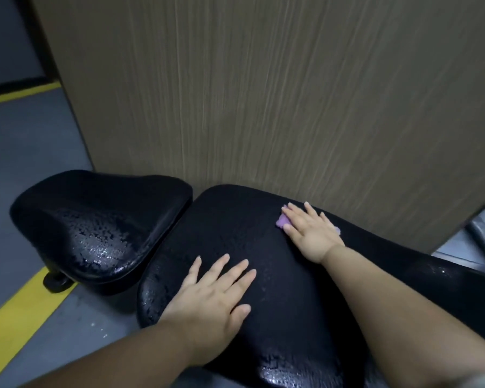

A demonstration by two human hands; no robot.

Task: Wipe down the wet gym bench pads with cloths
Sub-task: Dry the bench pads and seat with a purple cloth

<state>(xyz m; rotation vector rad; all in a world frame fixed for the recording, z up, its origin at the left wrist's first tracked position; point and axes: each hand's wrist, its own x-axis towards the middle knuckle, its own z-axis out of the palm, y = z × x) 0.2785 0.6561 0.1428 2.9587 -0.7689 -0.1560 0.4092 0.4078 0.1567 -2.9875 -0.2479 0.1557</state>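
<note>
I log the long pad (pixel 263 247) at centre frame and the seat pad (pixel 95 219) at left, both beaded with water. The left hand (pixel 213 298) lies flat and empty. The right hand (pixel 311 233), fingers straight, presses the purple cloth (pixel 281 221) at centre right. Likely risks: the bracing palm slips on the wet surface, and the small cloth saturates and smears.

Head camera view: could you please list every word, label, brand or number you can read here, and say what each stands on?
None: no readable text shows anywhere.
The wet black long bench pad, the wet black seat pad, the purple cloth under the right hand, the brown wood-grain panel and the yellow floor stripe bear no visible lettering.
</note>
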